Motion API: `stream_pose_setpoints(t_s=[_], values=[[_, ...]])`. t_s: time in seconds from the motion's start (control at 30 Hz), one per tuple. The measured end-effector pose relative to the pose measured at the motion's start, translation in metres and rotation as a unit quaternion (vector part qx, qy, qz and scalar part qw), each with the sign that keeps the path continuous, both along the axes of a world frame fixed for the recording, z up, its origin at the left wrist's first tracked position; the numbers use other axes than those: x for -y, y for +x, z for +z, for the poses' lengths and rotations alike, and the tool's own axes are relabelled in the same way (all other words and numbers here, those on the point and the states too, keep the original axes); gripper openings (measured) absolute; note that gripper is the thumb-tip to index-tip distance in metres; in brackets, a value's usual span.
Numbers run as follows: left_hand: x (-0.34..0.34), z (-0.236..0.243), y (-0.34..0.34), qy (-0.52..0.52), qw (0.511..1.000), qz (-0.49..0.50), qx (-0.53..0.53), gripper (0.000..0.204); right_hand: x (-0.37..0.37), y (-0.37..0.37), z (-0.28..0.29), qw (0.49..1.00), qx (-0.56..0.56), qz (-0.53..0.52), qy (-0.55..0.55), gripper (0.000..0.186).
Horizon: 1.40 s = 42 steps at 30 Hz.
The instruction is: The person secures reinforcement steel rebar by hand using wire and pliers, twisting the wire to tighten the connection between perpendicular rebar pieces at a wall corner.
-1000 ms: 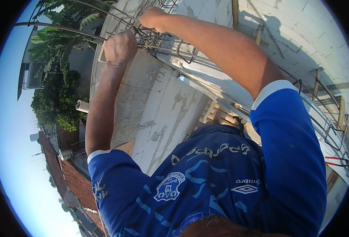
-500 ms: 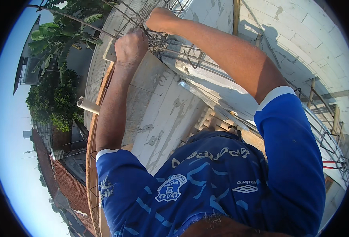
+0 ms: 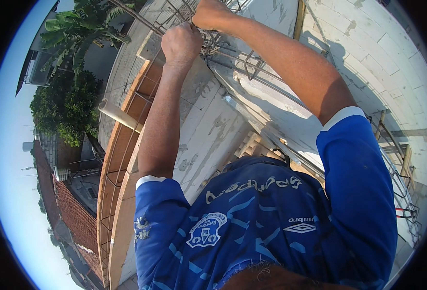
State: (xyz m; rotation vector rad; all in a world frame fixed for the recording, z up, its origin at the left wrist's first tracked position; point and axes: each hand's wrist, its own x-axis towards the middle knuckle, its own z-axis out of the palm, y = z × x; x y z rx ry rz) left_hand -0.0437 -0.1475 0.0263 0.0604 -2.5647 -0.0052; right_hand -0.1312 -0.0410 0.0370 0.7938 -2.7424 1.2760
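Observation:
Both arms reach up to the top of the view, where steel reinforcing bars [image 3: 172,8] cross and bunch together. My left hand [image 3: 181,44] is a closed fist beside this junction, its knuckles turned up. Just right of it and slightly farther off, my right hand [image 3: 214,16] is closed too, thumb side against the bars. Whatever the fingers grip is hidden behind the hands. From the junction a rebar cage with bent stirrups [image 3: 252,66] runs off to the right along the top of a pale wall.
Wooden formwork [image 3: 118,162] with thin bars inside curves down the left. A pale pipe [image 3: 119,115] sticks out across it. Light block walls [image 3: 368,53] rise at right. Beyond the left edge are trees [image 3: 68,108] and lower tiled roofs [image 3: 76,212].
Both closed hands have shifted right and slightly up in the view, and the left forearm has swung right. More of the formwork shows on the left. The hands stay at the bar junction.

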Motion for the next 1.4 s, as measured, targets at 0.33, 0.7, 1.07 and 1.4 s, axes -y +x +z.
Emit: stream_pose_setpoints(t_s=[0.33, 0.7, 1.07, 1.4], values=[[-0.005, 0.001, 0.001, 0.149, 0.988, 0.050, -0.002, 0.024, -0.017, -0.013, 0.005, 0.978, 0.182, 0.092, -0.050, 0.021], [0.004, -0.002, 0.010, 0.221, 0.975, -0.023, 0.026, 0.027, -0.019, -0.013, 0.004, 0.970, 0.218, 0.098, -0.044, 0.012], [0.000, 0.012, 0.015, 0.191, 0.976, -0.037, 0.102, 0.026, -0.031, -0.012, 0.000, 0.961, 0.181, 0.185, -0.098, 0.006], [0.003, 0.005, 0.017, 0.144, 0.985, -0.084, 0.046, 0.044, -0.040, -0.006, -0.002, 0.958, 0.125, 0.218, -0.139, 0.015]])
